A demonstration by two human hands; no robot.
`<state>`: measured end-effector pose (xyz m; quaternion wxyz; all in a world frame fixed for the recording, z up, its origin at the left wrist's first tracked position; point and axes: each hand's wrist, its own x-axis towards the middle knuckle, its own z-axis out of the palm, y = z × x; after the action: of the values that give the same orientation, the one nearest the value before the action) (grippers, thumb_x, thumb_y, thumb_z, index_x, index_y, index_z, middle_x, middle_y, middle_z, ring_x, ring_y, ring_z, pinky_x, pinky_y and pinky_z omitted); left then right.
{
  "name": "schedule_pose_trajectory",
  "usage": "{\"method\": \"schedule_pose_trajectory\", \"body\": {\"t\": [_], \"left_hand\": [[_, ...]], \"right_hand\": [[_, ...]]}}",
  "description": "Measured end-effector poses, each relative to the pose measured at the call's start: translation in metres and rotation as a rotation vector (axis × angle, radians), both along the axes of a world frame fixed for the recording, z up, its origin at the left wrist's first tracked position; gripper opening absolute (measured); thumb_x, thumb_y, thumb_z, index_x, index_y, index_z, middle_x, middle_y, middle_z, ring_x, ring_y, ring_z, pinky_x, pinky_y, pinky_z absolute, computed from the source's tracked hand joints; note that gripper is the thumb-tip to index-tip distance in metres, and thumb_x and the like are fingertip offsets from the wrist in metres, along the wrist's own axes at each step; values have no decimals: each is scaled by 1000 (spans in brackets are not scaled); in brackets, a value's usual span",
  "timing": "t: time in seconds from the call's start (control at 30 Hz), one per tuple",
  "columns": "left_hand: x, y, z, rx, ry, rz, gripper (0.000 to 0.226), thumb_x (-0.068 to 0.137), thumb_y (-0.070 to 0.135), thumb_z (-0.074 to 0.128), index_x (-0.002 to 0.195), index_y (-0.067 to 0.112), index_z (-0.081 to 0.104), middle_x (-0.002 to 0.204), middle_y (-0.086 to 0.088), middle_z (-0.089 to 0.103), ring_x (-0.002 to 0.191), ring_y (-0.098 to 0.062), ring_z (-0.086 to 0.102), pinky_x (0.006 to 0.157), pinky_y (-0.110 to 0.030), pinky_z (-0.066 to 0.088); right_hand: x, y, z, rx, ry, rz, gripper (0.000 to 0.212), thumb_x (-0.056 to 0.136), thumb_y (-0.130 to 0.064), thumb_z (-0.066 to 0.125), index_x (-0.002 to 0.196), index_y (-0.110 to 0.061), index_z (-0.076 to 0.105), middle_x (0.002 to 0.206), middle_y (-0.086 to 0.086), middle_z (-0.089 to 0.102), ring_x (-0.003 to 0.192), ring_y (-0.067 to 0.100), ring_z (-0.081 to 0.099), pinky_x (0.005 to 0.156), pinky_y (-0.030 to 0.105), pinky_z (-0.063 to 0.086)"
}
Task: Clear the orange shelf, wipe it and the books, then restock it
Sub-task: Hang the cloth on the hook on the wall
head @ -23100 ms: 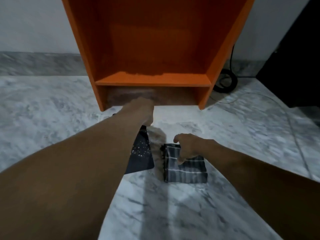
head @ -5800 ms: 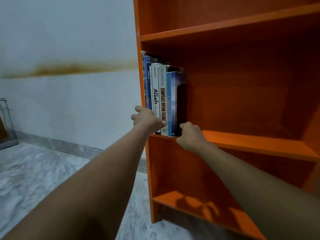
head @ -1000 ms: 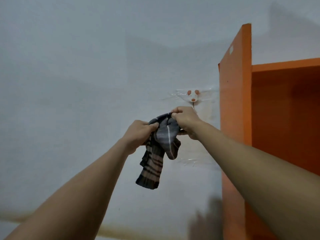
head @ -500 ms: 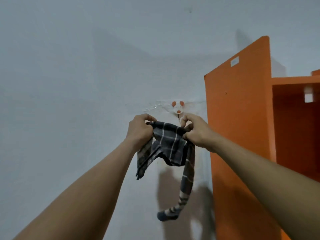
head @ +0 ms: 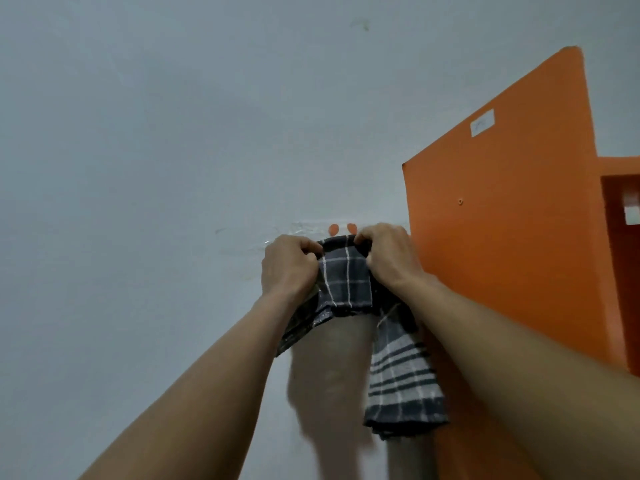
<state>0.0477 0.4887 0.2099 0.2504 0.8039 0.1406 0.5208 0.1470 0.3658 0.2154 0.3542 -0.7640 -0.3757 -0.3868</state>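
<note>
The cleaning looks finished, judging by the cloth (head: 349,275) being hung on the wall hook (head: 342,229); whether the books are back cannot be seen here. The left hand (head: 289,266), arm raised, pinches the cloth's top edge in a closed grip. The right hand (head: 389,258) does likewise, just beside the orange shelf (head: 502,237).

Cloth (head: 346,282) between hands, shelf (head: 502,237) right.

Left hand (head: 289,266) and right hand (head: 389,256) grip plaid cloth (head: 346,278) against white wall (head: 156,150), just below orange-eared hook (head: 342,229), beside orange shelf (head: 502,237).
</note>
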Motion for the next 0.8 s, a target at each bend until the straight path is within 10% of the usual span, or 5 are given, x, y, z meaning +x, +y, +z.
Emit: {"method": "schedule_pose_trajectory", "body": {"t": [0.23,0.5,0.67,0.8], "left_hand": [[12,34,-17,56,-12,140,16,81,15,69,83,31,74,97,6,74,92,-18,65,76,-28,51],[9,34,-34,23,58,163,23,71,30,85,76,32,63,73,13,63,76,-14,64,68,-27,47],[12,27,-54,-66,89,145,22,71,32,86,81,27,67,74,9,64,78,-15,64,71,-26,47],[17,14,-74,-248,129,43,26,67,36,88,80,22,72,76,5,66,81,-17,66,77,-32,55]], "right_hand": [[23,29,-17,75,-246,-54,15,84,-11,58,87,-9,73,91,2,47,88,20,42,74,33,44],[25,40,-16,149,113,36,39,88,-32,51,54,-23,36,54,-5,41,60,23,49,66,32,43],[20,45,-9,103,248,-11,8,85,-24,58,81,-18,54,76,3,56,84,29,60,75,32,42],[18,40,-4,115,506,-19,36,81,-45,61,100,-14,58,108,13,63,105,37,56,87,36,45]]}}
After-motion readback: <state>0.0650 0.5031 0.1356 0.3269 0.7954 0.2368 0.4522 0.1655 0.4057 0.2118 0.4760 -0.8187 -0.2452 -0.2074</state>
